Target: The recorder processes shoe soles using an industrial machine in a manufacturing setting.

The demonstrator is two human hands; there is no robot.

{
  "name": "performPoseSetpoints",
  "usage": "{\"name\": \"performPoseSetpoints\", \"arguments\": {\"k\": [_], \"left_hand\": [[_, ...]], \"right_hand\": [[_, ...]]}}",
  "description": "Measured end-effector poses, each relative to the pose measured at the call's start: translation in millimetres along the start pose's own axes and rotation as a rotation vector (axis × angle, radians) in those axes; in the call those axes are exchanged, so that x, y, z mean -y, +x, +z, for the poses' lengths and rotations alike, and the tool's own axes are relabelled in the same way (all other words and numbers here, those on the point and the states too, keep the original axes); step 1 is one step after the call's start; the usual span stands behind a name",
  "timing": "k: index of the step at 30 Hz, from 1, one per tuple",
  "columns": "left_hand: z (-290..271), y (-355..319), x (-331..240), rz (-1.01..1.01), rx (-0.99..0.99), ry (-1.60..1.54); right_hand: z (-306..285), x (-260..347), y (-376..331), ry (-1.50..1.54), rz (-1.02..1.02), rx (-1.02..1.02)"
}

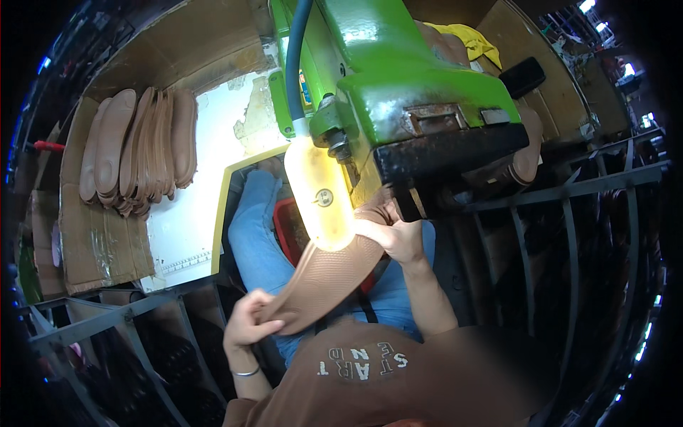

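Note:
A brown shoe insole [331, 281] with a ribbed surface slants between my hands, over my lap. My left hand [252, 319] is closed round its near left end, thumb on top. At the other end my right hand [398, 238] grips it, close beneath the head of a green machine [420, 92]. The insole's far tip runs up under the machine head, where its contact with the machine is hidden. A lit oval lamp [320, 192] hangs in front of the machine and covers part of the insole.
On the white worktop [206, 142] at the left, a row of brown insoles [139, 149] stands inside a cardboard box [107, 260]. More brown pieces [528, 146] and a yellow cloth [473, 41] lie at the right. Metal racks [569, 192] flank me; a red bin [288, 228] is below.

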State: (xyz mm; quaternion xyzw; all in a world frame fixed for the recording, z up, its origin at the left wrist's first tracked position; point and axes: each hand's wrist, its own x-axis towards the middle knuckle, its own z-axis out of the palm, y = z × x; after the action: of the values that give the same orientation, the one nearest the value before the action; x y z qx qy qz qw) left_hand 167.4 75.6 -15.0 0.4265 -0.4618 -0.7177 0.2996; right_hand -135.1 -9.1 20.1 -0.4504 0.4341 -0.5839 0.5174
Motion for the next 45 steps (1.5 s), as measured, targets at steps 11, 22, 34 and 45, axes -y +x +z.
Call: {"name": "performPoseSetpoints", "arguments": {"k": [11, 22, 34, 45], "left_hand": [[130.1, 138.7, -18.3, 0.356, -0.188, 0.071], [135.6, 123.8, -22.5, 0.263, -0.203, -0.242], [89.2, 104.3, -44.7, 0.309, -0.208, -0.2], [32.0, 78.2, -24.0, 0.371, -0.388, -0.093]], "right_hand": [[-33.5, -43.5, -93.3, -0.104, 0.174, -0.076], [-118.1, 9.8, -153.8, 0.077, 0.359, -0.5], [-102.9, 39.3, -25.3, 0.011, 0.148, -0.424], [-66.8, 5.5, -14.8, -0.277, -0.046, -0.209]]}}
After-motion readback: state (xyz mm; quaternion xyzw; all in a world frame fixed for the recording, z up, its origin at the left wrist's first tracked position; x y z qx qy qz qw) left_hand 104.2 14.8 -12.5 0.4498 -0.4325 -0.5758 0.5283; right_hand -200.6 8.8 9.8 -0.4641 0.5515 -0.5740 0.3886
